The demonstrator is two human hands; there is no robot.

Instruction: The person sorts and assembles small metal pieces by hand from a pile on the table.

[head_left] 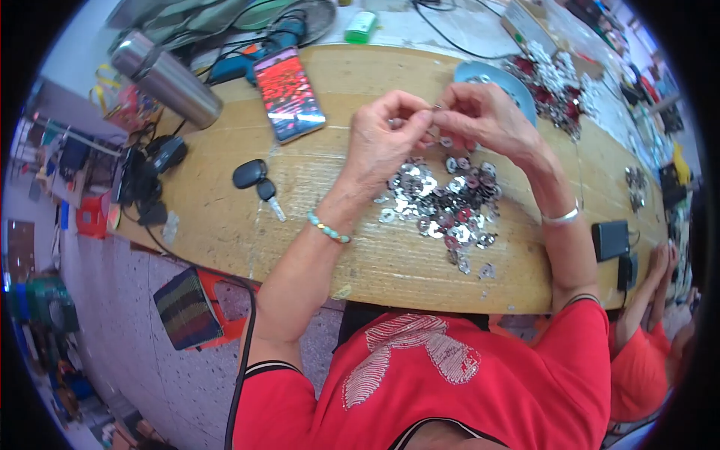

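Note:
My left hand and my right hand meet over the wooden table, fingertips pinched together. Between them is a small shiny metal piece, mostly covered by the fingers; its exact kind is too small to tell. Just below the hands lies a loose pile of small round metal discs, silver with some reddish ones, many with a hole in the middle. Behind my right hand sits a light blue plate, partly hidden by that hand.
On the left are a phone with a lit screen, a car key and a steel thermos. Silver and red strung pieces heap at the back right. A black box lies right; another person's arms show beyond.

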